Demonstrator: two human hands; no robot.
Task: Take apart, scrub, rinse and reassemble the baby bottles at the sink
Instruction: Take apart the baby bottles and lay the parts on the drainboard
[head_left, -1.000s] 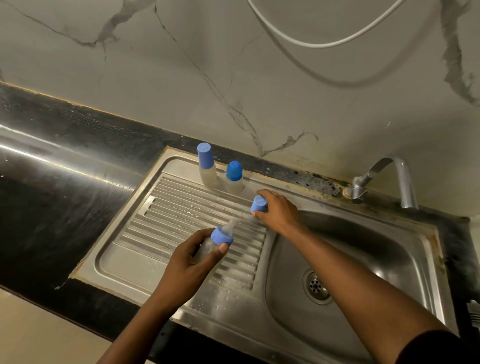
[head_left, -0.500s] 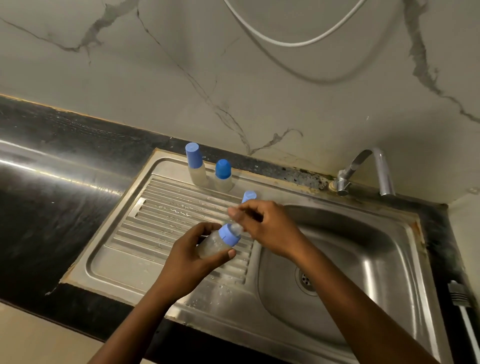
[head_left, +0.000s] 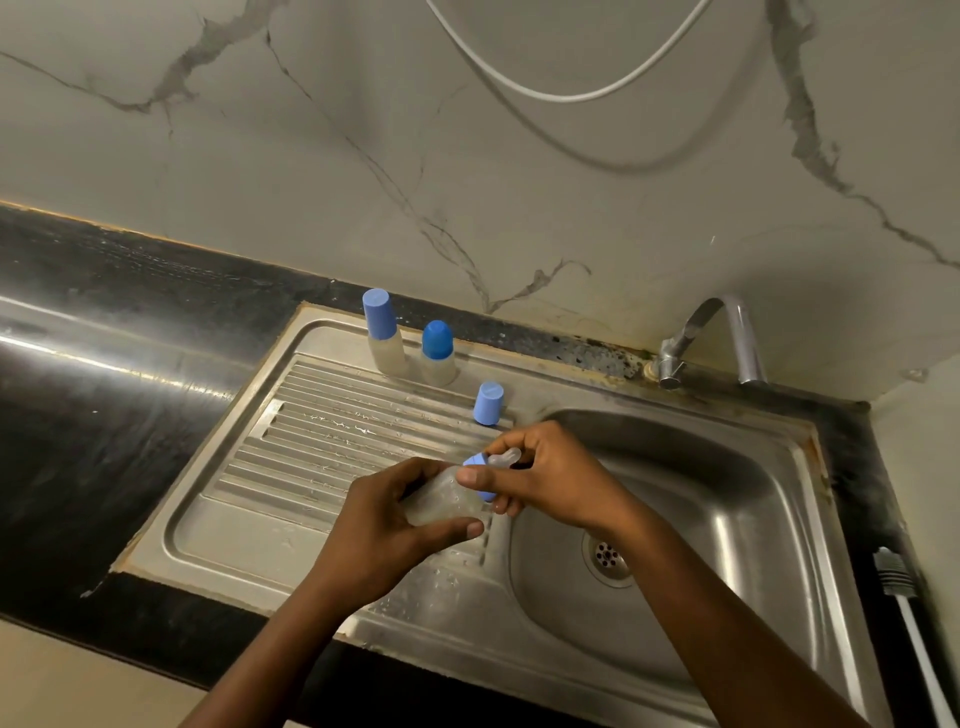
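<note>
Bottle (head_left: 441, 501) occupies left hand (head_left: 374, 535) (right hand (head_left: 556, 475) pinches collar (head_left: 474, 461)).

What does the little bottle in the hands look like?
The bottle is small, with a cloudy see-through body that looks like plastic, a blue ring at its neck and a clear teat. No cap covers the teat. It is tilted, teat pointing up and right, above the sink's ribbed drainer. The left hand grips the body, and the right hand pinches the blue ring.
</note>
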